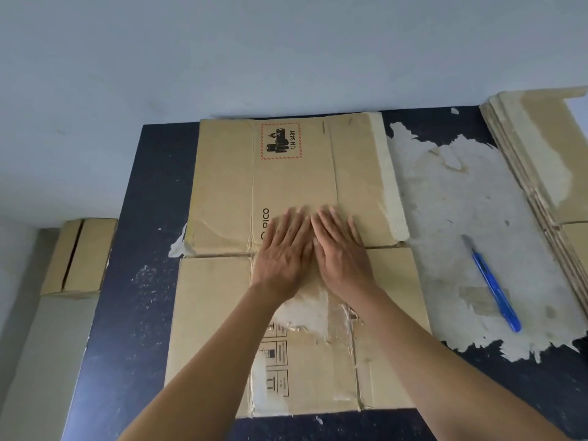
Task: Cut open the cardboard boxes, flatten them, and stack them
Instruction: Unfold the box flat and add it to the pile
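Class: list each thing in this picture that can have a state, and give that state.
Box: cut open, flat on the table.
Left hand: open, pressing the box.
Right hand: open, pressing the box.
Knife: lying unheld on the table.
Stack: flattened boxes, piled at the right.
Small box: not flattened, left of the table.

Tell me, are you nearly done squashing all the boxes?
Partly. A stack of flattened boxes lies on the right. The left hand and right hand press the cut-open box flat on the table; the blue cutter lies aside. One small box on the left is not flattened yet.
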